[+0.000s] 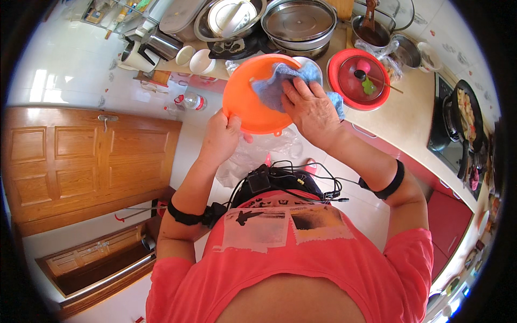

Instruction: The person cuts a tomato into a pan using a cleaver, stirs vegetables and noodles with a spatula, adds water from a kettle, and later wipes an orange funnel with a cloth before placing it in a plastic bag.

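My left hand point(224, 135) grips the near left rim of an orange plastic basin point(242, 91), held tilted in front of the counter. Against the basin's inside, at its right part, my right hand point(309, 105) presses a blue cloth point(268, 91); the fingers are spread over it and part of the cloth hangs past the rim. Behind the basin's right edge a white bowl point(317, 68) shows in part. Right of it on the counter stands a red-rimmed container with a clear lid point(347, 80), with a pink and a green thing on or under the lid.
Steel basins point(299, 20), cups point(202, 61) and a steel pitcher point(163, 42) line the back of the counter point(408, 117). A wok of food point(466, 117) sits on the stove at the right. A plastic bottle point(194, 101) and a plastic bag point(242, 161) are below the counter.
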A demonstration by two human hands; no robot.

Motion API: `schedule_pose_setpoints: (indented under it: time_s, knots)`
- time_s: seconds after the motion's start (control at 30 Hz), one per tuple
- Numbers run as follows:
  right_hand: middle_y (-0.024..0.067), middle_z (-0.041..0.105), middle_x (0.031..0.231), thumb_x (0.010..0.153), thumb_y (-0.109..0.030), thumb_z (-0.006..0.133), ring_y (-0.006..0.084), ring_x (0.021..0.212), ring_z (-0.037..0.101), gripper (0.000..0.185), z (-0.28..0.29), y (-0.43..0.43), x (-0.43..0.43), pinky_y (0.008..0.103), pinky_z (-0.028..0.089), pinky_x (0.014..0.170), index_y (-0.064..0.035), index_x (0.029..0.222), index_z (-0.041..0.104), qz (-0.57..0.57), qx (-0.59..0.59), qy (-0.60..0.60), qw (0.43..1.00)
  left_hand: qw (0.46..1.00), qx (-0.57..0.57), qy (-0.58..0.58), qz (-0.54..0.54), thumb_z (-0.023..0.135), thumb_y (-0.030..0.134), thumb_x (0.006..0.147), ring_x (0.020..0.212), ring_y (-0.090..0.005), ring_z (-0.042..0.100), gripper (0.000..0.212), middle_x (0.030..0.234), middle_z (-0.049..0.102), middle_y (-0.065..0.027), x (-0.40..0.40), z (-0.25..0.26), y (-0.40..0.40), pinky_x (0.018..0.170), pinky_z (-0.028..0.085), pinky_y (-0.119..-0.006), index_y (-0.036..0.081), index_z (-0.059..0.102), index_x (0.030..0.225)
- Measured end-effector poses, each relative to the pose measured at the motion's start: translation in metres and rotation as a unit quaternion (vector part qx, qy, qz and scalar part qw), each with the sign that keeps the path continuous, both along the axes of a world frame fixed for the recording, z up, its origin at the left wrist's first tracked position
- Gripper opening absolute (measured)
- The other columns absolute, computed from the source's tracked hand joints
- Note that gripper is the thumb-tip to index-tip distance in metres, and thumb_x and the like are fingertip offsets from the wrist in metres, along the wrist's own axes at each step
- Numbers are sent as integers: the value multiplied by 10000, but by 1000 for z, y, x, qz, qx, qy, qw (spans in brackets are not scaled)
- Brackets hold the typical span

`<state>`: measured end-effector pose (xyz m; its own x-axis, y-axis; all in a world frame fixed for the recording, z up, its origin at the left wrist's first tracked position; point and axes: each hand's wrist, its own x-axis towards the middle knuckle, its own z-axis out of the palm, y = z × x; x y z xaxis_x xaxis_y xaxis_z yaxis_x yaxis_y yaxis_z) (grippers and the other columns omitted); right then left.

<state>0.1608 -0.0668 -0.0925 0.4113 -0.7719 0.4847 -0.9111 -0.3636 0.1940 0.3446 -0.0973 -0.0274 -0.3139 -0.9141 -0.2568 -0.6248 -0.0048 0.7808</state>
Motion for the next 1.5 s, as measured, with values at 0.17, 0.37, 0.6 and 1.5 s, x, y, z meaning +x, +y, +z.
schedule_pose_setpoints:
  time_s: [0.17,0.37,0.6,1.5]
  knots:
    - [78,517,827,642,-87,497,230,886,454,164,12,21,-8,308,391,680,-54,792,557,59,134,-148,978,948,-270,-165,-44,406,111,776,561,-298,546,225,672,554,-176,11,-16,-3,521,417,-362,7,465,967]
    - [91,561,791,805,9,378,150,665,551,169,22,56,-47,272,467,570,-13,917,502,16,186,-802,568,886,-364,-287,-6,493,47,666,597,-299,543,364,668,553,-149,36,-15,2,525,418,-373,72,475,1029]
    - [119,513,998,821,-207,421,306,938,486,232,8,31,16,434,322,874,-61,980,506,282,40,-392,875,854,-467,-136,-184,546,19,588,567,-258,547,369,706,563,-119,23,-30,17,496,434,-319,28,510,956]
    - [202,424,1147,697,-480,552,302,998,471,752,6,-18,-78,336,432,763,3,1214,297,1,214,-501,839,950,-263,36,165,422,182,830,410,-116,468,229,481,460,-61,41,-42,-16,390,359,-272,-12,503,738]
